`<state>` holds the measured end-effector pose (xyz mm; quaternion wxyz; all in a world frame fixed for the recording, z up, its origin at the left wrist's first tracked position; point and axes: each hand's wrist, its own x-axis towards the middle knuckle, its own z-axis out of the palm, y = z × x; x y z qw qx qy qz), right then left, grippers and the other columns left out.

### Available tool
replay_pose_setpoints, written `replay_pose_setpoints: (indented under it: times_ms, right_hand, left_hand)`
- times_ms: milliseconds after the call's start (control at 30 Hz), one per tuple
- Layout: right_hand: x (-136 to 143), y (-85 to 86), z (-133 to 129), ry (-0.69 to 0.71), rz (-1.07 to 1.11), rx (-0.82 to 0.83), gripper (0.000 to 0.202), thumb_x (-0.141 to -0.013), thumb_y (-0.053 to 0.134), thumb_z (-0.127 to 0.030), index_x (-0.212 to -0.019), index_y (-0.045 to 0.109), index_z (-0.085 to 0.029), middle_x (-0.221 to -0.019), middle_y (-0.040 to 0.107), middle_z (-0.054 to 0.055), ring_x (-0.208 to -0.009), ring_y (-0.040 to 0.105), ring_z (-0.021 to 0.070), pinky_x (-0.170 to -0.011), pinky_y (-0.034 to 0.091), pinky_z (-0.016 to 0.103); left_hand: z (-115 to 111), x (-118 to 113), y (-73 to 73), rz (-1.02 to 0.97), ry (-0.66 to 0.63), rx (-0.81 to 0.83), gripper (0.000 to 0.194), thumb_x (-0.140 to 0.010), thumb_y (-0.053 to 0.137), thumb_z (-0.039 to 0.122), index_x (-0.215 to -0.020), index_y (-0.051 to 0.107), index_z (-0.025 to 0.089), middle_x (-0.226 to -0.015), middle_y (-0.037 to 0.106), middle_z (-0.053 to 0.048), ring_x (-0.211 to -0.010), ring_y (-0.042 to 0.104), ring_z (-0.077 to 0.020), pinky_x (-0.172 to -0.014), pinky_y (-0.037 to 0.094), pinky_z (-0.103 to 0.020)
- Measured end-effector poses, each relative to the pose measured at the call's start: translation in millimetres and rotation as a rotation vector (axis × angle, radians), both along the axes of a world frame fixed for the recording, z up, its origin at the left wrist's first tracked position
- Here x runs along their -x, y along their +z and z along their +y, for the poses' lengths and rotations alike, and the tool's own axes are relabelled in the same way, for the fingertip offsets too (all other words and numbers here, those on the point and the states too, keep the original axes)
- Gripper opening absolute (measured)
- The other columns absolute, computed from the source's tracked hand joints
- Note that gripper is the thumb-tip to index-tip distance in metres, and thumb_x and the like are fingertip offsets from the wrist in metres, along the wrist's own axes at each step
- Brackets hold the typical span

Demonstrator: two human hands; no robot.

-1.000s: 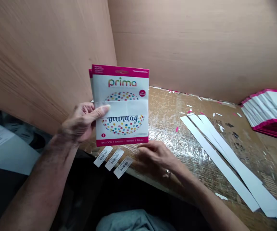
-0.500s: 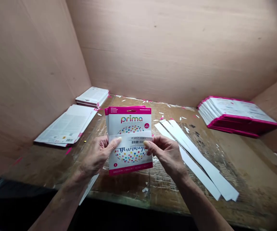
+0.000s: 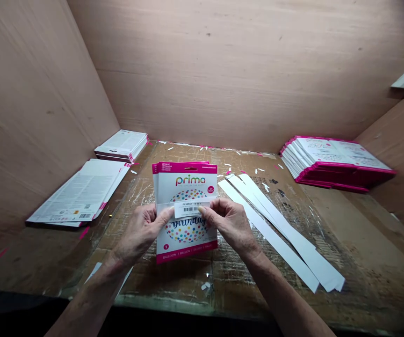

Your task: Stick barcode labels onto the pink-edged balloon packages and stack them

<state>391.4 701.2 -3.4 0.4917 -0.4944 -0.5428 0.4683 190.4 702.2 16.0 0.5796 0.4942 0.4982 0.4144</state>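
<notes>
A small stack of balloon packets [image 3: 188, 252], white with pink borders and a dotted round print, is held upright in front of me. Around its middle lies a pale band [image 3: 166, 205], and on the band sits a white barcode label [image 3: 187, 209]. My left hand [image 3: 144, 229] grips the stack's left edge, thumb in front on the band. Closed at the right edge, my right hand [image 3: 232, 224] has its thumb tip on the label's right end. The fingers behind the packets are hidden.
White paper strips [image 3: 275, 224] lie to the right. Behind them is a tall pile of pink-edged packets [image 3: 338, 164]. At the left are two piles, a near one [image 3: 79, 192] and a far one [image 3: 123, 142]. Paper scraps dot the cardboard-covered table [image 3: 237, 281], walled by wooden panels [image 3: 223, 70].
The barcode label now lies flat at the middle of the packet front, where before it was further right. My right thumb has shifted left along with it. The view has moved slightly.
</notes>
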Motion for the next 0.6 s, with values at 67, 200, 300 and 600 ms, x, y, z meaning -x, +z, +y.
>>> replay_pose_setpoints:
  times_ms: [67, 200, 300, 600]
  right_hand:
    - [2.7, 0.0, 1.0, -0.040, -0.093, -0.028, 0.035, -0.075, 0.070, -0.049, -0.065, 0.058, -0.019, -0.063, 0.063, 0.001, -0.056, 0.056, 0.0131, -0.052, 0.044, 0.025]
    - [7.1, 3.4, 0.1, -0.195, -0.467, -0.077, 0.032, -0.078, 0.067, -0.049, -0.065, 0.062, -0.021, -0.058, 0.063, 0.003, -0.057, 0.060, 0.0173, -0.055, 0.043, 0.028]
    - [8.1, 2.3, -0.1, -0.349, -0.505, -0.158, 0.037, -0.070, 0.074, -0.052, -0.088, 0.065, -0.021, -0.079, 0.069, 0.009, -0.080, 0.066, 0.0259, -0.068, 0.048, 0.034]
    - [-1.0, -9.6, 10.1, -0.178, 0.138, 0.006, 0.058, -0.065, 0.079, -0.049, -0.108, 0.056, -0.018, -0.103, 0.071, 0.011, -0.092, 0.068, 0.0278, -0.079, 0.057, 0.041]
  left_hand:
    - [0.1, -0.5, 0.8, 0.033, 0.007, -0.007, 0.028, -0.069, 0.077, 0.041, -0.076, 0.072, 0.014, -0.073, 0.075, -0.009, -0.064, 0.068, -0.0243, -0.055, 0.053, -0.029]
    - [0.8, -3.0, -0.1, 0.118, 0.039, -0.018, 0.030, -0.065, 0.079, 0.043, -0.066, 0.069, 0.014, -0.067, 0.073, -0.007, -0.060, 0.067, -0.0241, -0.052, 0.052, -0.028]
    - [2.2, -4.6, -1.2, 0.128, 0.057, -0.058, 0.030, -0.066, 0.079, 0.043, -0.064, 0.068, 0.015, -0.063, 0.072, -0.005, -0.057, 0.065, -0.0211, -0.049, 0.050, -0.025]
    - [3.8, -24.8, 4.1, -0.110, -0.105, 0.107, 0.037, -0.066, 0.081, 0.042, -0.088, 0.073, 0.013, -0.079, 0.078, -0.011, -0.072, 0.073, -0.0281, -0.062, 0.059, -0.033]
